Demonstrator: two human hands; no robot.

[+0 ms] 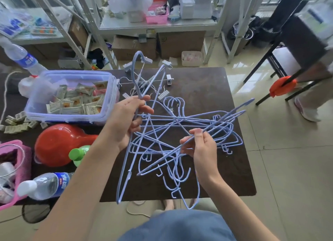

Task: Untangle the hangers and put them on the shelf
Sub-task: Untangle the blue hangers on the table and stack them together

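Head view. A tangle of pale blue wire hangers (173,129) occupies the centre of the frame, above a dark brown table (207,89). The left hand (126,121), centre-left, has its fingers curled round the neck of a clip hanger (137,82); the wire passes between thumb and forefinger, its hook rising toward the upper centre and its long bar running down to the lower centre. The right hand (200,147), right of centre, pinches a second hanger wire (225,120) between thumb and fingertips; that wire runs from the fingers up toward the right edge of the table. The remaining hangers lie interlocked between and below the two hands, some hooks hanging past the near table edge. At left stand a clear lidless box of packets (72,96), a red bowl (57,143), a green-capped bottle (79,154) and a water bottle (45,185). Metal shelves (158,26) cross the top of the frame.
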